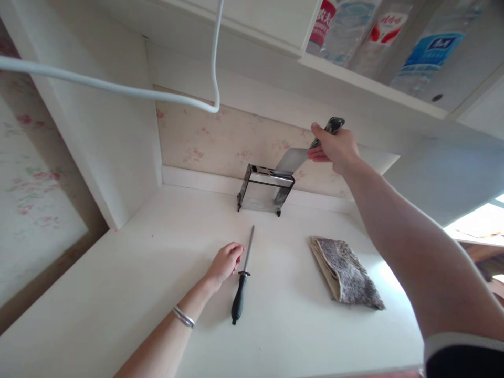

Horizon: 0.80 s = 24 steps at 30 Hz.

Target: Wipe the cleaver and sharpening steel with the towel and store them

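Observation:
My right hand (334,147) grips the black handle of a cleaver (292,159) at the back of the white surface. The cleaver's broad blade slants down into the top right of a knife block (260,191), a clear-sided holder with a black frame; its lower part shows dimly through the front. My left hand (227,261), with a silver bangle at the wrist, rests loosely closed on the surface. Right beside it lies a sharpening steel (246,255), its black handle toward me and its rod pointing to the block.
A folded brown-grey cloth (348,272) lies on the right of the white countertop (189,215). A white cable (129,92) hangs across the upper left. Overhead, a shelf (378,84) holds several plastic bottles (429,52). A side panel (98,115) bounds the left.

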Tool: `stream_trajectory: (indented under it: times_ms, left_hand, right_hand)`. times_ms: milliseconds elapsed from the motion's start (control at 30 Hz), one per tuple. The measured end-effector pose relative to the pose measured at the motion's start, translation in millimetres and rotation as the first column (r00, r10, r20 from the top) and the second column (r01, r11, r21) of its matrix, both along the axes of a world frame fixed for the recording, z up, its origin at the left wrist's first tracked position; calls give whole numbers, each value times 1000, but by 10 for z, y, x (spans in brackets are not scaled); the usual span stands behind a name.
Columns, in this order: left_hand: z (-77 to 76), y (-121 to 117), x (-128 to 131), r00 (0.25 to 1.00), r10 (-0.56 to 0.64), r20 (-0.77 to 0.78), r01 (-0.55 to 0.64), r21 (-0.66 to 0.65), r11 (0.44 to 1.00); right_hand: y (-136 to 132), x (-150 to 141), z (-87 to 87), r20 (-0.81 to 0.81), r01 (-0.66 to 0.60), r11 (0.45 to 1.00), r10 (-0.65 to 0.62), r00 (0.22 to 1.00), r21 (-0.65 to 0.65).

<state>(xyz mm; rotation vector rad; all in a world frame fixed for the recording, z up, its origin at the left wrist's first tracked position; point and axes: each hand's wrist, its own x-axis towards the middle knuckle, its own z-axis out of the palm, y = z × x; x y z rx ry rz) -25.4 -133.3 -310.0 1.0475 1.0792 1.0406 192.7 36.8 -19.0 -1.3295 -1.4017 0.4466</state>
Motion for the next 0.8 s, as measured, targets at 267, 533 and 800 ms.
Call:
stream_trajectory:
  times_ms: [267, 533, 800]
  left_hand:
    - [11, -13, -7, 1000, -17, 4, 17, 2, 1000]
    - [28, -6, 5, 1000, -10, -12, 10, -7, 1000]
    - [57, -8, -12, 999, -38, -26, 37, -30, 999]
  right_hand:
    - [46, 19, -37, 27, 51, 999, -51, 998, 0]
    - [363, -37, -95, 74, 166, 984, -171, 983, 61]
    - [641, -119, -221, 217, 81, 994, -62, 974, -80]
